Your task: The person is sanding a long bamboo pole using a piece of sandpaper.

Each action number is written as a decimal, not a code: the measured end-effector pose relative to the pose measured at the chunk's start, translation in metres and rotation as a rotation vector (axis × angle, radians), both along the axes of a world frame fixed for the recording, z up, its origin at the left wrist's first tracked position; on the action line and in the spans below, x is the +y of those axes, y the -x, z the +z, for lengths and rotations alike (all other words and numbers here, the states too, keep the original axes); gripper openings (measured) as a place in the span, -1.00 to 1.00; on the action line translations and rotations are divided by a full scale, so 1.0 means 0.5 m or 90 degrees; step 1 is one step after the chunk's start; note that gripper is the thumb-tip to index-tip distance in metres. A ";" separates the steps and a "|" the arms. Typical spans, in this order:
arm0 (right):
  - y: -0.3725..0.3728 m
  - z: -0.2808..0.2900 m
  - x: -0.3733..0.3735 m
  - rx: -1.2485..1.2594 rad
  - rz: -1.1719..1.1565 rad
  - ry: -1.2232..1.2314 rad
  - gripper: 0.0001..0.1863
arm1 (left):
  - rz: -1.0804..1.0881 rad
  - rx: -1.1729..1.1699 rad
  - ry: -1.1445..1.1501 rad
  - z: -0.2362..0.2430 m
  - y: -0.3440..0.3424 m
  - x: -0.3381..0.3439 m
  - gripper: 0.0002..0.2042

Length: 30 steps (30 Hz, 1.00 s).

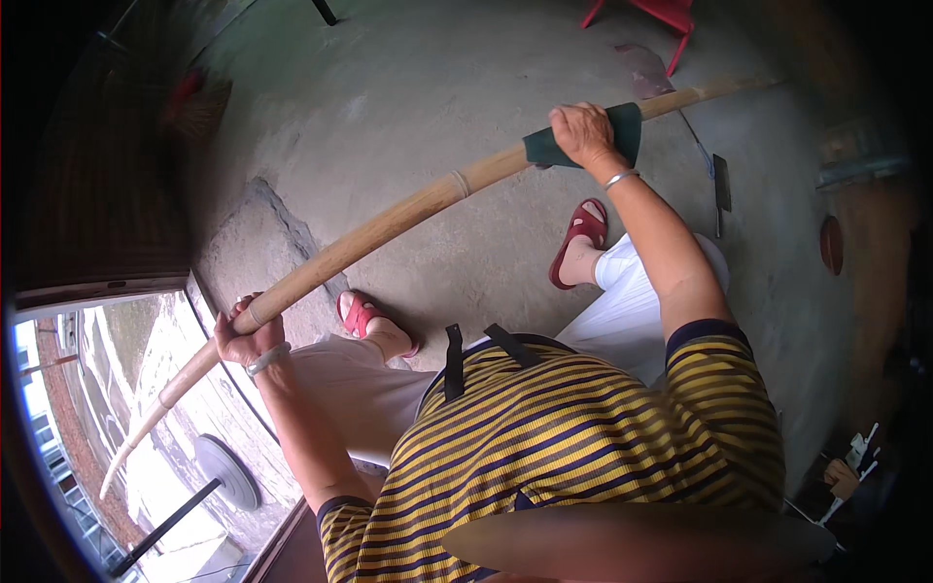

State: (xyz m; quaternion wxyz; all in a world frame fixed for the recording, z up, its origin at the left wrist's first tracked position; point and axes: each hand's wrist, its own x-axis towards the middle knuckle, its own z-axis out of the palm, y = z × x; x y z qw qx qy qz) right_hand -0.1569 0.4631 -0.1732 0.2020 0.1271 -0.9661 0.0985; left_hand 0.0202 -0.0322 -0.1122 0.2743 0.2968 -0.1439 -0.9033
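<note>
A long bamboo pole [374, 229] slants across in front of me, from the lower left up to the far right, its left part bending downward. Toward the pole's left end, my left hand [251, 330] is closed around the bare bamboo. My right hand [585, 134] grips farther along, over a dark green wrap [625, 134] that covers part of the pole. Whether the wrap is cloth or plastic I cannot tell. The fingers' undersides are hidden behind the pole.
Below is a grey concrete floor [428, 117] with a crack [275, 212] on the left. A red chair [671, 14] stands far right. A long-handled tool [720, 185] lies at the right. On the left, a round base with a black post [228, 473] stands by a doorway.
</note>
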 end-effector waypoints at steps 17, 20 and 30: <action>0.033 -0.055 0.140 0.095 -0.093 0.079 -0.63 | 0.006 -0.069 -0.031 -0.025 0.024 -0.017 -0.84; -0.030 -0.029 -0.070 -0.035 -0.065 0.094 -0.66 | 0.034 -0.106 0.020 -0.045 0.033 -0.025 -0.87; 0.012 -0.095 0.090 0.145 -0.068 0.130 -0.72 | 0.013 -0.247 0.010 -0.060 0.036 -0.057 -0.87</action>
